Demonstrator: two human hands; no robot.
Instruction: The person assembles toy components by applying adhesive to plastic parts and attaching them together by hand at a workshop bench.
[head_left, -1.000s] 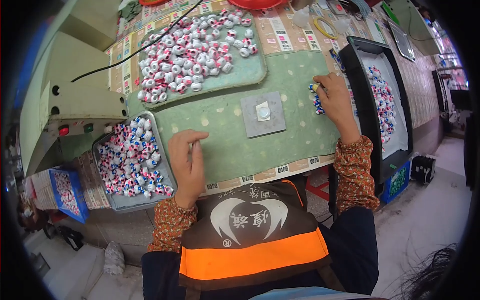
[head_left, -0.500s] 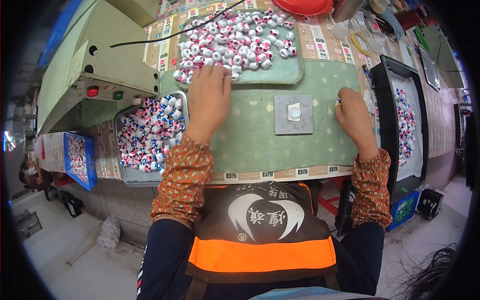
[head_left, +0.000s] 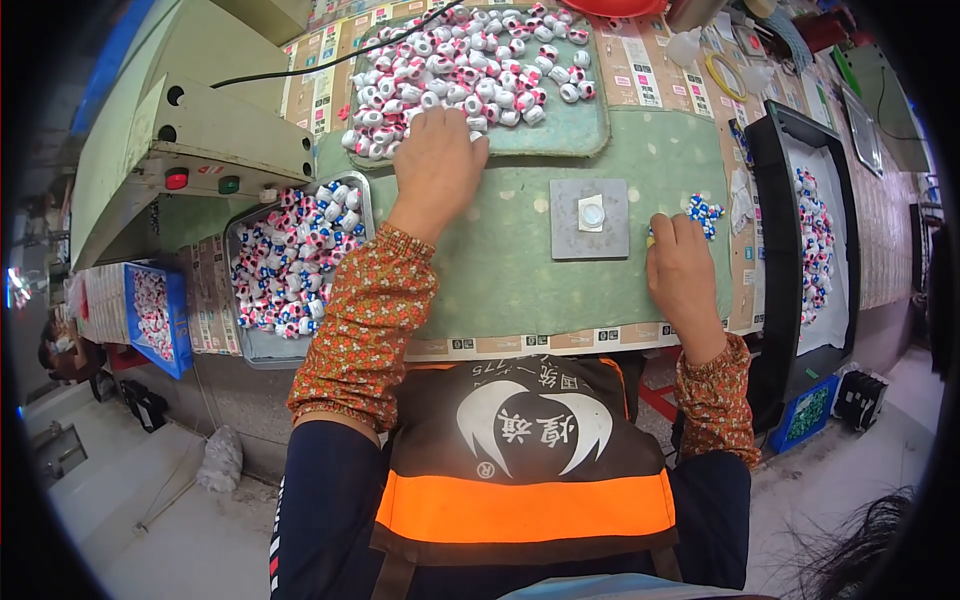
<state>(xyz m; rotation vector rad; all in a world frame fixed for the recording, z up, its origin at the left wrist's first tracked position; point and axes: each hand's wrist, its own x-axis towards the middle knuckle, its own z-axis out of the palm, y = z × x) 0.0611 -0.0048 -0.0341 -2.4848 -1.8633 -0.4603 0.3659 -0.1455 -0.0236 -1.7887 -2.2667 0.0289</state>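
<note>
My left hand [head_left: 438, 165] reaches over the near edge of a pale green tray [head_left: 590, 140]. Its fingers are stretched onto a heap of small white and pink plastic pieces [head_left: 465, 75], thumb apart; the fingertips are partly hidden. On the green mat, my right hand [head_left: 683, 270] is closed with the fingers bent down. A bit of a small yellow thing [head_left: 650, 240] shows at its fingertips; most of it is hidden. Just beyond that hand lies a little cluster of blue and white pieces [head_left: 706, 214]. Between the hands sits a square grey plate [head_left: 568, 240] with a round, pale seat [head_left: 592, 214] at its middle.
A metal tray [head_left: 300, 345] of white, pink and blue pieces stands at left, beside a cream machine [head_left: 230, 150] with red and green buttons. A black bin [head_left: 785, 200] holds more pieces at right. Behind are a red basin [head_left: 610, 5] and a yellow ring [head_left: 725, 76].
My left hand has shifted slightly right and up along the tray's edge. My right hand has come nearer and left, toward the grey plate, uncovering the cluster of blue and white pieces.
</note>
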